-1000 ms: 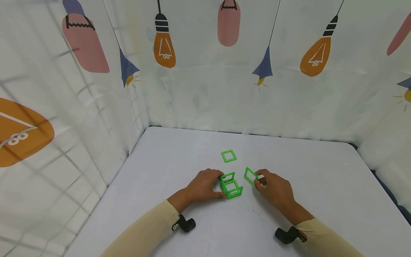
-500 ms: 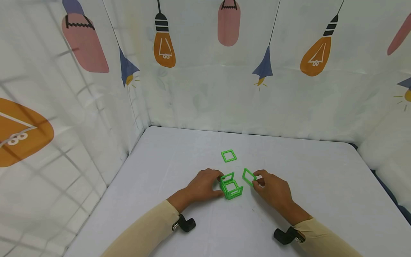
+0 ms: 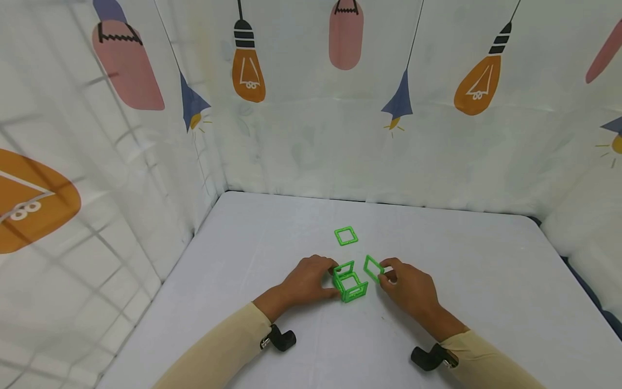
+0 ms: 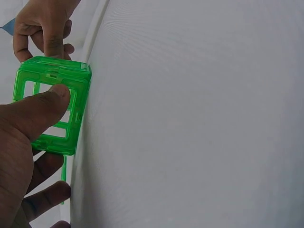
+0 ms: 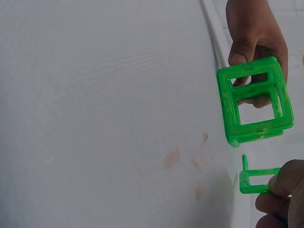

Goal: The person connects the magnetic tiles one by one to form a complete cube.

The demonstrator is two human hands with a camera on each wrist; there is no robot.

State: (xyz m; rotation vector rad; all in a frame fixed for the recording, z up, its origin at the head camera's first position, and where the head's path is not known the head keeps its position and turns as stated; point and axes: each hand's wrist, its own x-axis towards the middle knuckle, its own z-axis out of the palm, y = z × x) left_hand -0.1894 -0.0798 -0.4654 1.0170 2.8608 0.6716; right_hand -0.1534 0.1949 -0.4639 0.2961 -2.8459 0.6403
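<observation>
In the head view, my left hand holds a small open box built from green see-through magnetic tiles on the table. The left wrist view has the thumb pressed across one square face of this box. To its right, my right hand pinches a single green square magnetic tile by one edge, tilted up and a short gap from the box. The right wrist view shows the thumb and fingers on the held tile, with the box above it.
Beyond the hands, another green square tile lies flat on the white table. A white curtain printed with bulbs and lamps encloses the table's back and sides. Each wrist wears a small black camera.
My right hand has moved slightly left with the tile, bringing it closer to the box. The left hand, the box and the flat tile stay in place.
</observation>
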